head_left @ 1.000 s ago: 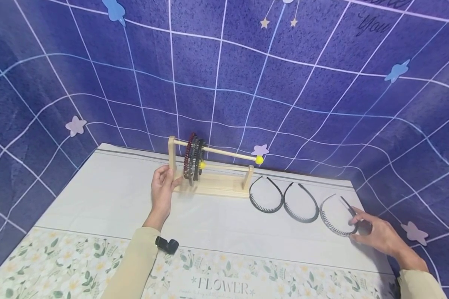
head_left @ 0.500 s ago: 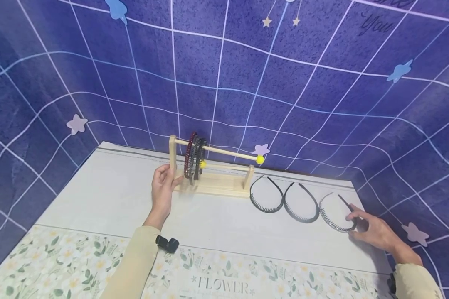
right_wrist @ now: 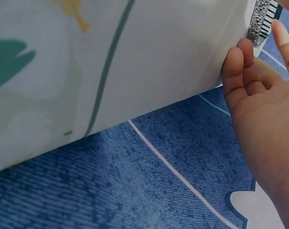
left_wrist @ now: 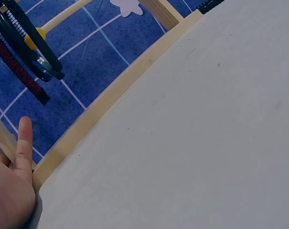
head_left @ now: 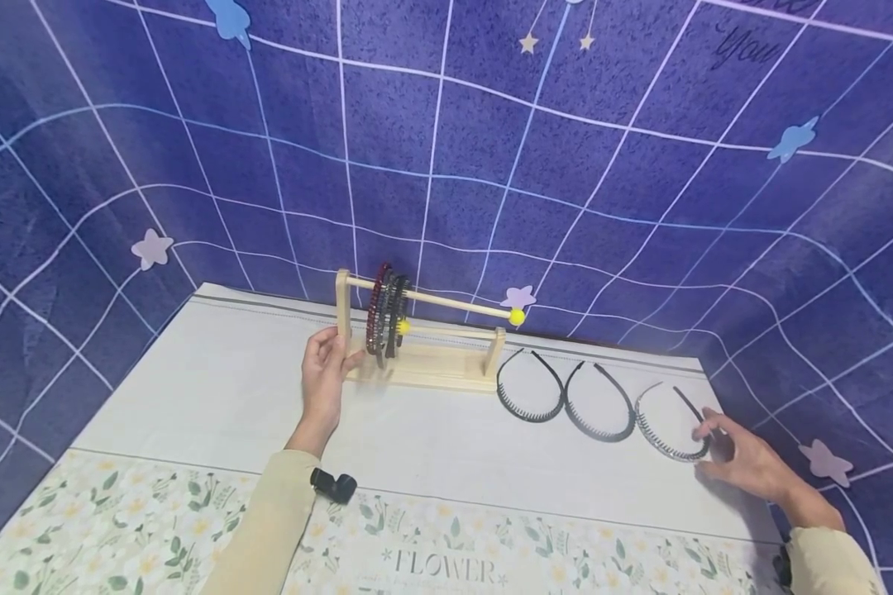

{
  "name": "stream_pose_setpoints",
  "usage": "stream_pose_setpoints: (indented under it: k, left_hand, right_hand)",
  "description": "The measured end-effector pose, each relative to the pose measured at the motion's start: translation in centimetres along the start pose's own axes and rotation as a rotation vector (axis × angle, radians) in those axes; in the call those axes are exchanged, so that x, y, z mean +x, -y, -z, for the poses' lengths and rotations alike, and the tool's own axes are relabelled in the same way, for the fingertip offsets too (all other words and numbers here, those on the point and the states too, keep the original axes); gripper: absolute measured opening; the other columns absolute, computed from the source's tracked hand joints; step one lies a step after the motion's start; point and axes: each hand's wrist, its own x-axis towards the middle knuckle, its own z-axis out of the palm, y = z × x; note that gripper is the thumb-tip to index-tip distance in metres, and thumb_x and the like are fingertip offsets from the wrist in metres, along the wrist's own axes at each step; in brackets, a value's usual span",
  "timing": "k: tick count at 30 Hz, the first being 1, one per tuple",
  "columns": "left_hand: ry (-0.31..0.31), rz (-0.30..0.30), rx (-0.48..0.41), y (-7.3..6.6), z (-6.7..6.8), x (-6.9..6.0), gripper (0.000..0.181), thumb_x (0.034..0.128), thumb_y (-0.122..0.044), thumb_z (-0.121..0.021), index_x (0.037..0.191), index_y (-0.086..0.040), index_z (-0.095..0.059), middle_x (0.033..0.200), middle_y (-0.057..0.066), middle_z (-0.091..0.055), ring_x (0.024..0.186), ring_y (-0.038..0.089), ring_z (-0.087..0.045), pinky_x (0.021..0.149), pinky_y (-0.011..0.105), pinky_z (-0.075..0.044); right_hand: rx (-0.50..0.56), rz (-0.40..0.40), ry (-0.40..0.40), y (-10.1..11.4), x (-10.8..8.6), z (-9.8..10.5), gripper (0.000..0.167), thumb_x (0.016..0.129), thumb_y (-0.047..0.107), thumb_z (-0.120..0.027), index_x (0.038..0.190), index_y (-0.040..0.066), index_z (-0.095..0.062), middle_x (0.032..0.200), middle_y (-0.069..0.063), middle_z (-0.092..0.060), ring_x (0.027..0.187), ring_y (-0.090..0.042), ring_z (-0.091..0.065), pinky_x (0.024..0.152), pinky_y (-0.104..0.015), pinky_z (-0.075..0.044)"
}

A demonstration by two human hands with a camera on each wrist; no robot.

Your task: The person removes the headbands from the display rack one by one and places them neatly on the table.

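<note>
A wooden stand (head_left: 424, 364) with two rods and yellow end balls stands at the back of the table. Several toothed headbands (head_left: 387, 318), one dark red, hang on its upper rod. My left hand (head_left: 322, 372) grips the stand's left upright; in the left wrist view its thumb lies beside the wood. To the stand's right, a black headband (head_left: 530, 417) and a second dark headband (head_left: 599, 434) lie side by side. My right hand (head_left: 747, 463) holds a glittery silver-grey headband (head_left: 666, 450) by its right side. The right wrist view shows this headband's teeth near the fingers.
The white table top (head_left: 216, 397) has a floral printed strip (head_left: 134, 521) along its front. A blue gridded cloth (head_left: 446, 165) with stars rises behind and at both sides. The right hand is close to the table's right edge.
The glittery headband has shifted slightly left and flattened beside the second dark headband, with my right hand moving along. My left hand stays on the stand.
</note>
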Motion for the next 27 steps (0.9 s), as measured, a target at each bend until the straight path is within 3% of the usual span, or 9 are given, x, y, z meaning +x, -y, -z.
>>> stream_pose_setpoints:
  k: [4, 6, 8, 10, 13, 16, 20, 23, 27]
  left_hand:
    - [0.001, 0.001, 0.006, 0.1, 0.0, 0.1, 0.036, 0.1175, -0.040, -0.055, 0.144, -0.016, -0.050, 0.145, 0.008, -0.055, 0.114, 0.021, -0.072, 0.116, 0.029, -0.062]
    - [0.002, 0.002, 0.008, 0.1, 0.0, 0.1, 0.038, 0.1172, -0.041, -0.056, 0.145, -0.016, -0.049, 0.146, 0.009, -0.054, 0.118, 0.024, -0.072, 0.117, 0.029, -0.062]
    - [0.005, 0.005, 0.022, 0.0, 0.1, 0.1, 0.041, 0.1168, -0.043, -0.055, 0.146, -0.015, -0.048, 0.148, 0.010, -0.053, 0.124, 0.030, -0.070, 0.118, 0.028, -0.061]
    - [0.005, 0.009, 0.027, 0.0, 0.1, 0.1, 0.041, 0.1164, -0.044, -0.055, 0.146, -0.016, -0.048, 0.148, 0.009, -0.053, 0.128, 0.036, -0.067, 0.118, 0.028, -0.061]
    - [0.004, 0.011, 0.036, -0.1, 0.1, 0.0, 0.039, 0.1165, -0.044, -0.055, 0.144, -0.018, -0.049, 0.148, 0.009, -0.053, 0.125, 0.032, -0.069, 0.119, 0.028, -0.060]
    - [0.001, 0.003, 0.026, -0.3, 0.1, 0.0, 0.034, 0.1173, -0.041, -0.055, 0.143, -0.018, -0.049, 0.146, 0.008, -0.053, 0.122, 0.026, -0.071, 0.118, 0.029, -0.061]
    - [-0.007, 0.004, 0.004, -0.2, 0.1, 0.0, 0.031, 0.1178, -0.037, -0.055, 0.141, -0.018, -0.051, 0.144, 0.008, -0.054, 0.120, 0.025, -0.071, 0.118, 0.031, -0.061]
    - [-0.006, 0.004, -0.002, -0.1, 0.1, 0.0, 0.029, 0.1178, -0.036, -0.055, 0.140, -0.018, -0.051, 0.143, 0.008, -0.054, 0.120, 0.026, -0.071, 0.118, 0.031, -0.062]
    - [-0.001, -0.003, 0.006, -0.1, 0.0, -0.1, 0.030, 0.1183, -0.036, -0.054, 0.142, -0.018, -0.050, 0.142, 0.006, -0.054, 0.125, 0.029, -0.068, 0.117, 0.031, -0.062]
  right_hand:
    - [-0.042, -0.028, -0.056, 0.3, -0.4, 0.5, 0.046, 0.086, 0.017, -0.092, 0.121, 0.008, -0.064, 0.162, -0.043, -0.040, 0.133, -0.071, -0.051, 0.104, -0.087, -0.050]
    - [-0.074, -0.022, -0.114, 0.5, -0.6, 0.7, 0.039, 0.091, 0.017, -0.089, 0.120, 0.007, -0.065, 0.160, -0.042, -0.044, 0.124, -0.065, -0.059, 0.097, -0.072, -0.061]
    - [-0.085, -0.001, -0.186, 0.6, -0.8, 0.7, 0.030, 0.095, 0.015, -0.084, 0.118, 0.006, -0.066, 0.155, -0.039, -0.050, 0.116, -0.042, -0.069, 0.090, -0.044, -0.064]
    - [-0.073, 0.026, -0.248, 0.9, -1.0, 0.6, 0.025, 0.097, 0.011, -0.081, 0.116, 0.004, -0.068, 0.150, -0.035, -0.056, 0.106, -0.011, -0.069, 0.081, -0.020, -0.057]
    - [-0.033, 0.051, -0.312, 1.7, -1.2, 0.4, 0.022, 0.099, 0.008, -0.080, 0.118, 0.003, -0.070, 0.144, -0.027, -0.061, 0.095, 0.019, -0.053, 0.074, -0.003, -0.047]
    - [0.043, 0.069, -0.351, 2.7, -1.1, 0.1, 0.024, 0.102, 0.005, -0.079, 0.124, 0.001, -0.070, 0.142, 0.000, -0.062, 0.093, 0.020, -0.056, 0.074, -0.001, -0.049]
    - [0.134, 0.102, -0.398, 3.8, -1.0, -0.7, 0.026, 0.102, 0.003, -0.077, 0.126, 0.000, -0.070, 0.134, 0.036, -0.052, 0.091, 0.016, -0.061, 0.070, -0.003, -0.051]
    - [0.169, 0.102, -0.426, 4.9, -0.9, -1.4, 0.025, 0.102, 0.001, -0.076, 0.126, 0.000, -0.070, 0.123, 0.038, -0.059, 0.085, 0.012, -0.064, 0.063, -0.008, -0.052]
    - [0.255, 0.109, -0.453, 7.0, -0.8, -2.2, 0.018, 0.105, -0.001, -0.072, 0.123, 0.001, -0.072, 0.085, 0.015, -0.073, 0.061, -0.001, -0.060, 0.045, -0.022, -0.042]
